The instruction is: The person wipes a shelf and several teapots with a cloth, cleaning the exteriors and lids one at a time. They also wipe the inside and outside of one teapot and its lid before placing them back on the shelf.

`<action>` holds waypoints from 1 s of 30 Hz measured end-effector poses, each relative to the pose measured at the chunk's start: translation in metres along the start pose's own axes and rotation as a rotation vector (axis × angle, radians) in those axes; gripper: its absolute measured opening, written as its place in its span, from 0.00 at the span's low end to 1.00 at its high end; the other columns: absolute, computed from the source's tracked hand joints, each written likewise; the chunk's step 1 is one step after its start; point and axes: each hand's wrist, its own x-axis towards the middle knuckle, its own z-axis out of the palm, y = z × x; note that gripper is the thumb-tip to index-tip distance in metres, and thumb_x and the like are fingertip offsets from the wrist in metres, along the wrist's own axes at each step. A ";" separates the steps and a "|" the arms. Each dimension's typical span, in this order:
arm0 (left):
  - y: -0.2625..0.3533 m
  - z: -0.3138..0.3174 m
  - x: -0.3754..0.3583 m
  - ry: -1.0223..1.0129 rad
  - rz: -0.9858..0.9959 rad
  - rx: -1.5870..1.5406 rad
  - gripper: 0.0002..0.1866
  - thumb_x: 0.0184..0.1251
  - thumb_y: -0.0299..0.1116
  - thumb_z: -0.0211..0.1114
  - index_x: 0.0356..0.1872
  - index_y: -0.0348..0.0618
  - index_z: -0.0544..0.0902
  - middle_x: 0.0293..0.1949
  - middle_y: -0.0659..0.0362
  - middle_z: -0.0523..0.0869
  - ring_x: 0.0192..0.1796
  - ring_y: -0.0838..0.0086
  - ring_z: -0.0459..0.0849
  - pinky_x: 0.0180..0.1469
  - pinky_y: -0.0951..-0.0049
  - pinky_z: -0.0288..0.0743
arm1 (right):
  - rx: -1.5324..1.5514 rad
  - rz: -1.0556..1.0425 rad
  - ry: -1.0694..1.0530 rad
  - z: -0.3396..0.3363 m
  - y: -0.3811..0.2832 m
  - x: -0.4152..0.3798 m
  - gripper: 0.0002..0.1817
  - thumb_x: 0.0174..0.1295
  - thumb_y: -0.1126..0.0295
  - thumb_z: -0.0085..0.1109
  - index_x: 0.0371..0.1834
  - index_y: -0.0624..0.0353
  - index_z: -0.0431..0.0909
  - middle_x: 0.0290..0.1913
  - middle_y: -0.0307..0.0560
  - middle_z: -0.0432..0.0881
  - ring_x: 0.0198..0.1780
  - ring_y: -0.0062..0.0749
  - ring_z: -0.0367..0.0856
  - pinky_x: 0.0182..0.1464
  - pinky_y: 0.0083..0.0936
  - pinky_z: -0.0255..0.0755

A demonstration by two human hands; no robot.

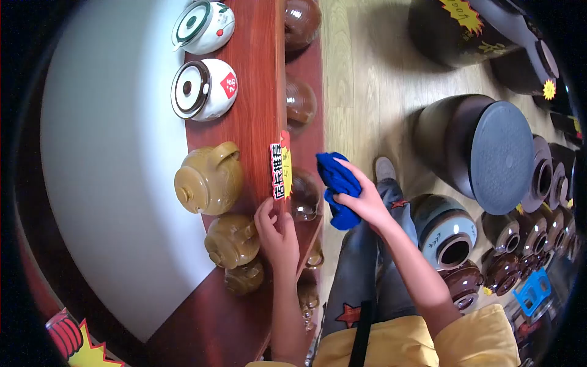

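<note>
My right hand (367, 202) is closed round a crumpled blue cloth (340, 189), above the floor and beside the shelf. My left hand (278, 235) rests at the edge of the reddish wooden shelf (254, 92), its fingers slightly bent and apart, holding nothing. Its fingertips are right by a price sign (280, 171) with black characters and a yellow starburst. Close to that hand stand a tan teapot (232, 240) and a smaller tan pot (244, 276). A larger tan teapot (209, 178) with a looped handle sits farther along the shelf.
Two white lidded jars (205, 90) stand farther along the shelf. Brown glazed pots (301, 101) line a lower shelf. On the floor to the right are a big dark jar (449, 147) with a flat lid, a pale blue jar (443, 229), several brown jars and a blue stool (533, 292).
</note>
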 end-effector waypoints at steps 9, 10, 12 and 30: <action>-0.018 0.007 0.033 0.031 -0.218 -0.313 0.22 0.67 0.25 0.54 0.62 0.32 0.66 0.62 0.48 0.68 0.63 0.63 0.69 0.63 0.66 0.66 | -0.387 -0.235 0.118 0.068 0.046 0.063 0.38 0.42 0.75 0.61 0.64 0.49 0.68 0.65 0.57 0.66 0.67 0.50 0.64 0.65 0.31 0.61; -0.020 0.006 0.034 0.010 -0.233 -0.331 0.22 0.67 0.25 0.53 0.62 0.32 0.66 0.62 0.48 0.68 0.63 0.63 0.70 0.63 0.67 0.66 | -0.419 -0.237 0.141 0.074 0.050 0.052 0.38 0.42 0.76 0.61 0.64 0.49 0.68 0.66 0.58 0.64 0.66 0.51 0.65 0.65 0.30 0.62; -0.023 0.004 0.035 -0.011 -0.250 -0.354 0.22 0.67 0.24 0.53 0.62 0.32 0.66 0.61 0.48 0.69 0.62 0.64 0.71 0.62 0.68 0.67 | -0.438 -0.232 0.092 0.079 0.060 0.026 0.38 0.42 0.75 0.61 0.65 0.46 0.68 0.67 0.57 0.63 0.66 0.51 0.66 0.63 0.32 0.64; -0.017 0.026 0.011 -0.039 -0.061 -0.169 0.20 0.64 0.20 0.54 0.58 0.41 0.76 0.51 0.58 0.76 0.51 0.73 0.77 0.52 0.75 0.72 | -0.631 -0.199 0.092 -0.007 0.006 -0.026 0.36 0.41 0.78 0.60 0.61 0.53 0.70 0.57 0.53 0.73 0.61 0.43 0.71 0.64 0.29 0.61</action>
